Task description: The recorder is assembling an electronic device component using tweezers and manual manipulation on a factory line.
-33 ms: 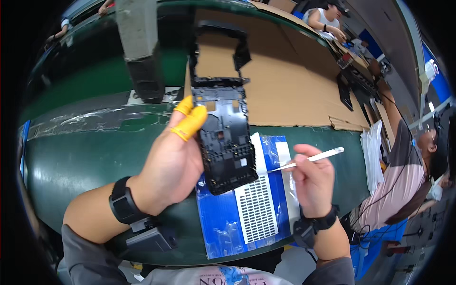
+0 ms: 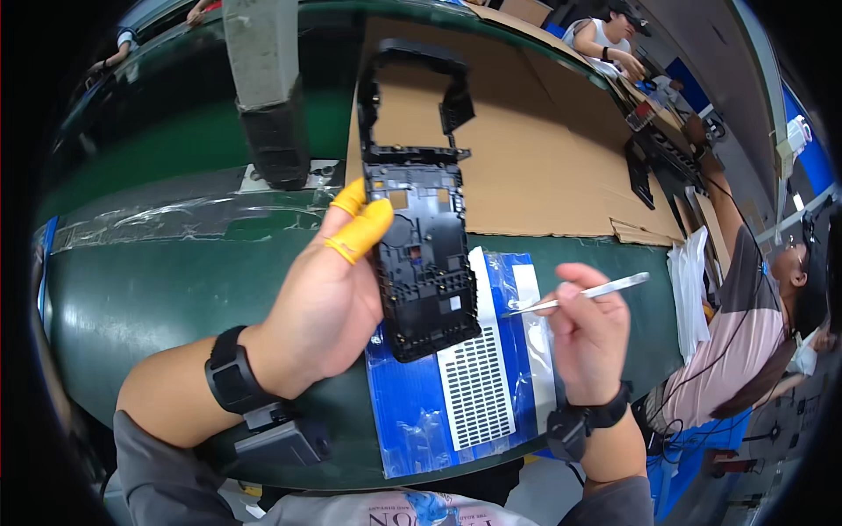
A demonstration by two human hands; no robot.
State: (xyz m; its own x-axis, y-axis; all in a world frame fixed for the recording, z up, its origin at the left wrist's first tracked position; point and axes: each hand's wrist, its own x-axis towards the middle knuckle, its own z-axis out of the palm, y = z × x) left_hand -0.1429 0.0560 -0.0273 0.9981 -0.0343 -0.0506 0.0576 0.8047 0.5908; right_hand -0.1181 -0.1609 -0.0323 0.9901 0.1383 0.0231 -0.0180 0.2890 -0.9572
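Note:
Two fingers of my left hand [image 2: 329, 294] wear yellow finger cots. That hand is closed on the left edge of a black plastic housing [image 2: 427, 254], held tilted up above the table. The housing has an open rectangular frame at its far end and a ribbed tray at its near end, where a small white square shows. My right hand [image 2: 589, 329] pinches a pair of silver tweezers [image 2: 605, 287], whose tip points left. Below lies a white sheet of small black rectangular stickers [image 2: 478, 394] on a blue board [image 2: 408, 430]. The tweezers' tip is over this board, right of the housing.
Brown cardboard [image 2: 544, 167] covers the far part of the green table [image 2: 175, 298]. A grey post [image 2: 267, 96] stands at the far left. White plastic bags [image 2: 690, 294] hang at the right edge, near a seated person [image 2: 732, 351]. Another person [image 2: 610, 39] works farther back.
Both hands have shifted slightly to the right, carrying the housing and the tweezers with them. Their grips look the same.

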